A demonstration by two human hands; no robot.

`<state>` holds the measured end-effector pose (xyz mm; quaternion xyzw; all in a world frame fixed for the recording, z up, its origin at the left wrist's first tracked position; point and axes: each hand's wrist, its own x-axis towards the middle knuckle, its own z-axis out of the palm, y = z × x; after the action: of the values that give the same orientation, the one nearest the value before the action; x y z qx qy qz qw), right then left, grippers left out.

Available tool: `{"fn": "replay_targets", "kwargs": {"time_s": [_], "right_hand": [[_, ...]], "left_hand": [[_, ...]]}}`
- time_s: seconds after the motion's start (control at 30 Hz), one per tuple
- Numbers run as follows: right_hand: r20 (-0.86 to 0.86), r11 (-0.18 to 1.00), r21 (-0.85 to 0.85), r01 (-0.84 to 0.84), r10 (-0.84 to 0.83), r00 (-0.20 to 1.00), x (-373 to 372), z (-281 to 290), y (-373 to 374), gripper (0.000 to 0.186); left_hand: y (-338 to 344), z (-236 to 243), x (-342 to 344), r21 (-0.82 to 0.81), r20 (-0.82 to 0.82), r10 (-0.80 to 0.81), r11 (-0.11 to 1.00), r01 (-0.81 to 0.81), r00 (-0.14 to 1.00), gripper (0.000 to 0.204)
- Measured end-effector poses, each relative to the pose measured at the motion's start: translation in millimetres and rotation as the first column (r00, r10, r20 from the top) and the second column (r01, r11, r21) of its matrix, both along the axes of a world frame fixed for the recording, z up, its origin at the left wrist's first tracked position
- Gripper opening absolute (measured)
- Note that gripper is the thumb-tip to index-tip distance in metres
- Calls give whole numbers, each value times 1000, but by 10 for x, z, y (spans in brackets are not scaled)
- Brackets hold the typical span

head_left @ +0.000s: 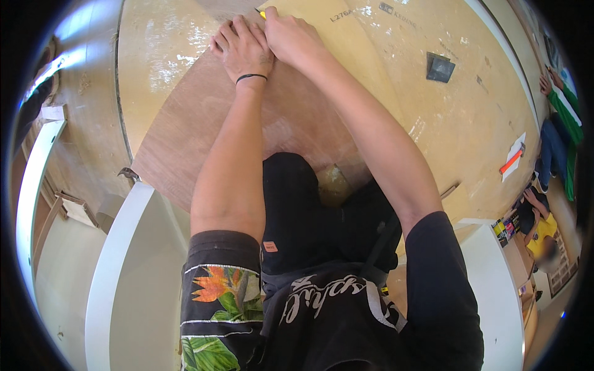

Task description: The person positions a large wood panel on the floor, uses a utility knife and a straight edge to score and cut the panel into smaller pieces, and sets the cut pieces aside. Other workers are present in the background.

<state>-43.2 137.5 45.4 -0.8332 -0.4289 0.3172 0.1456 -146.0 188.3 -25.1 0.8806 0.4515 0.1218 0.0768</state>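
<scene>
Right grip (288, 38) closed round slim yellow tool (262, 14), knife/pencil unclear, tip forward-left | Left grip (242, 55) palm-down, fingers slightly spread, grasping nothing | reddish-brown plywood sheet (297, 117) under left grip, extending bodyward | likely best: brace sheet, fingers clear of tip

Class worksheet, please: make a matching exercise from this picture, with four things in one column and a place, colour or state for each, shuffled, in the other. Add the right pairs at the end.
Column one
1. left hand
2. right hand
3. wristband
4. orange-handled tool

Column two
A. thin and black
B. closed around a yellow tool
C. by a white sheet, toward the picture's right edge
D. palm down on the reddish-brown sheet

Right pairs: 1-D, 2-B, 3-A, 4-C
</scene>
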Motion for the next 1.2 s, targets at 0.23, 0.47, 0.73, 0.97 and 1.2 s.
{"fn": "replay_targets", "kwargs": {"time_s": [0.23, 0.47, 0.73, 0.97, 1.2], "right_hand": [[0, 995, -60, -84, 84, 996, 79, 1, 32, 35], [8, 997, 67, -39, 39, 999, 145, -287, 199, 26], [-850, 749, 235, 619, -150, 504, 185, 491, -408, 49], [-955, 788, 84, 610, -111, 275, -35, 771, -814, 51], [-944, 781, 59, 622, -159, 290, -3, 732, -784, 39]], "left_hand": [[-8, 28, 5, -36, -36, 7, 999, -8, 999, 42], [-19, 36, 21, -24, 9, 24, 999, -24, 1000, 41], [15, 53, 44, 37, 74, 16, 999, -18, 997, 34], [-18, 107, 38, 28, 80, 19, 999, -21, 997, 34], [-16, 141, 59, 10, 65, 41, 999, -42, 997, 33]]}}
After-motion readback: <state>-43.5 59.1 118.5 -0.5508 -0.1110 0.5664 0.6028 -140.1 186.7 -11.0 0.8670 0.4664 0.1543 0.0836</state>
